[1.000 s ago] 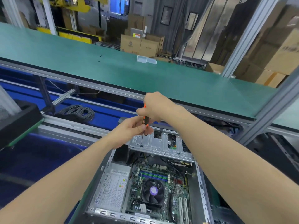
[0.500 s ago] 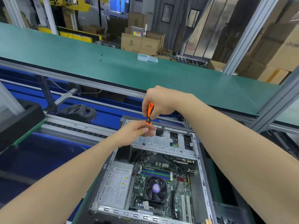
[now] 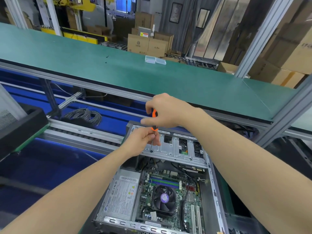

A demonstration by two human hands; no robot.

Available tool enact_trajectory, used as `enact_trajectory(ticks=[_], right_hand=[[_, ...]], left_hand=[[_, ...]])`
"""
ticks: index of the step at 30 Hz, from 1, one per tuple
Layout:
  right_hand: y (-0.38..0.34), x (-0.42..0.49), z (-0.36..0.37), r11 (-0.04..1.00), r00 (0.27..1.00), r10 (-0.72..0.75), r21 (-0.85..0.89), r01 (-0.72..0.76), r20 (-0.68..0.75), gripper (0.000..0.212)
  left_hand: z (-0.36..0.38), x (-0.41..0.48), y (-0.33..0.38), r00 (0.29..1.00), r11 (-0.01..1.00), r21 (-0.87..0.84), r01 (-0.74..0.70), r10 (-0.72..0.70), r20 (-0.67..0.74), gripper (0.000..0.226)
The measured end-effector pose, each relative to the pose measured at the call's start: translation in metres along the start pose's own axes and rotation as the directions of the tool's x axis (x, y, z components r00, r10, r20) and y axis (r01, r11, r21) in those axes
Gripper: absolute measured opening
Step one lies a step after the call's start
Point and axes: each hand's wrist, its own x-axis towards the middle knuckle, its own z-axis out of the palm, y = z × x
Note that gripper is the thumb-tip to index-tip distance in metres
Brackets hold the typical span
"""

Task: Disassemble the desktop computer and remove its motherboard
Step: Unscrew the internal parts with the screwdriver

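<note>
An open desktop computer case (image 3: 213, 188) lies on its side below me. Inside I see the green motherboard (image 3: 170, 196) with a black CPU fan (image 3: 164, 199) and a grey power supply (image 3: 122, 195) to its left. A silver drive cage (image 3: 173, 149) spans the case's far end. My right hand (image 3: 164, 110) grips the orange handle of a screwdriver (image 3: 154, 115) that stands upright. Its tip rests on a screw at the cage's left side. My left hand (image 3: 143, 139) pinches the shaft just below the handle.
A long green workbench (image 3: 118, 70) runs across behind the case, with two small clear plastic boxes (image 3: 155, 59) on it. A coil of grey cable (image 3: 86, 114) lies on the blue lower level. A black case (image 3: 20, 127) sits at far left. Cardboard boxes stand beyond.
My right hand has shifted its fingers on the orange handle, showing more of it. The left hand stays on the shaft and the tip stays on the same screw.
</note>
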Motion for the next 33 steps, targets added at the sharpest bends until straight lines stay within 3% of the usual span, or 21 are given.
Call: enact_trajectory(ticks=[3, 7, 13, 18, 26, 31, 33], right_hand=[[-0.013, 0.003, 0.008, 0.956, 0.940, 0.282, -0.027, -0.292, -0.190, 0.067], [-0.020, 0.015, 0.012, 0.899, 0.894, 0.438, 0.076, -0.432, -0.092, 0.060], [-0.011, 0.015, -0.003, 0.963, 0.961, 0.265, 0.036, -0.269, 0.085, 0.034], [-0.001, 0.007, -0.015, 0.997, 0.980, 0.054, 0.034, -0.062, 0.192, 0.007], [0.008, 0.008, -0.013, 0.997, 0.961, -0.042, 0.081, 0.021, 0.272, 0.019], [0.007, 0.007, -0.009, 0.996, 0.970, -0.042, 0.085, 0.022, 0.238, 0.016], [0.004, 0.006, -0.006, 0.994, 0.986, -0.030, 0.104, 0.013, 0.163, 0.008]], left_hand=[[0.005, -0.001, -0.003, 0.999, 1.000, 0.002, 0.002, -0.001, -0.053, 0.038], [0.006, -0.001, 0.000, 0.999, 1.000, 0.013, 0.006, -0.006, -0.038, 0.037], [-0.009, 0.002, 0.003, 0.993, 0.998, 0.010, 0.065, -0.066, 0.098, 0.031], [-0.014, 0.001, 0.008, 0.996, 1.000, 0.023, 0.016, -0.018, 0.091, 0.034], [-0.016, -0.002, 0.018, 0.992, 0.998, -0.062, 0.026, -0.018, 0.126, 0.032], [-0.007, -0.002, 0.015, 0.999, 0.999, -0.022, 0.025, -0.025, 0.035, 0.031], [-0.004, -0.002, 0.013, 1.000, 1.000, 0.026, -0.001, 0.001, -0.010, 0.033]])
